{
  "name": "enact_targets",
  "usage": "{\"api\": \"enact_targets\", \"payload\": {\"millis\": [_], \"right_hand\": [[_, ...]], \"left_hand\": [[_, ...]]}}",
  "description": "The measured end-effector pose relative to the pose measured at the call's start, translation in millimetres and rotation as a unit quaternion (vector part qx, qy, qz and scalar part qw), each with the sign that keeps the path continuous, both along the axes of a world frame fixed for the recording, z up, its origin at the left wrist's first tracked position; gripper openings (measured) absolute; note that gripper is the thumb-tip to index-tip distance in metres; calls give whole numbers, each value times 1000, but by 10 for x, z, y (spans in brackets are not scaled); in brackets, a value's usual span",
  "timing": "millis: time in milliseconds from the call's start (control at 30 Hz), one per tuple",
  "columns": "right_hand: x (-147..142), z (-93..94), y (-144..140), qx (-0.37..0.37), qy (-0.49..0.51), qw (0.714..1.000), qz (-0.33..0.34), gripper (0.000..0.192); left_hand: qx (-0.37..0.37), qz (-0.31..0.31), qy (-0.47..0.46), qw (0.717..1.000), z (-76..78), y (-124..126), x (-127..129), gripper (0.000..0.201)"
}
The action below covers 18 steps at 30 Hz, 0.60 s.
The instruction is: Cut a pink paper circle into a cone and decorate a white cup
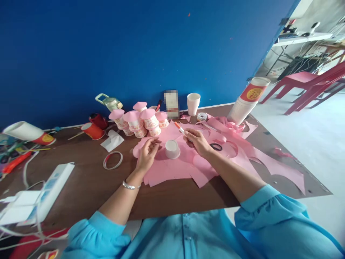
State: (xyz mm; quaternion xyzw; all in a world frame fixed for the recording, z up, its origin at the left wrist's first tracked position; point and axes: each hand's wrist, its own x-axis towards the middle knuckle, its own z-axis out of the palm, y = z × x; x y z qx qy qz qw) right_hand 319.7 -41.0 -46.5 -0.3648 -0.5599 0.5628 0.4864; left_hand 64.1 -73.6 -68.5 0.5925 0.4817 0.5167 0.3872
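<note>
Okay, so your right hand (pixel 198 141) has its fingers pinching a slim pen-like tool with an orange tip (pixel 178 126), and that tip points off toward 10 o'clock, up over the pink paper sheets (pixel 185 169). The upturned white cup (pixel 172 149) sits right between your hands on that paper, near the middle of the worktop (pixel 88 183). Your left hand (pixel 147 153) rests at the cup's 9 o'clock, fingers curled loosely in and touching the paper, not gripping anything that I can make out. If you're bringing the tool to the cup, I'd press the paper flat with the left hand and keep the cup from sliding, since loose sheets like those probably shift easily. Both forearms come in from 6 o'clock and angle toward each other, wrists low, and the bracelet (pixel 129 186) on the left wrist hangs just above the wood. The finished pink-topped cups (pixel 140 120) are clustered at 11 o'clock, well apart from your hands.
</note>
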Motion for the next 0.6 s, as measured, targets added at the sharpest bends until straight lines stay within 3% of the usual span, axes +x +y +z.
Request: {"api": "enact_targets", "payload": {"millis": [133,233,300,433,600], "right_hand": [[-8,160,-99,-20,36,997,62,45],[-32,258,-205,-21,17,993,115,44],[-55,291,-266,-20,-6,991,130,43],[-84,279,-312,-49,14,991,126,39],[-108,194,-301,-88,156,977,114,33]], "left_hand": [[71,22,-12,997,268,-79,69,43],[108,-43,-2,993,469,-156,143,43],[105,-72,23,992,524,-207,183,40],[100,-39,42,993,444,-288,201,24],[37,-31,-56,997,310,-328,201,25]]}}
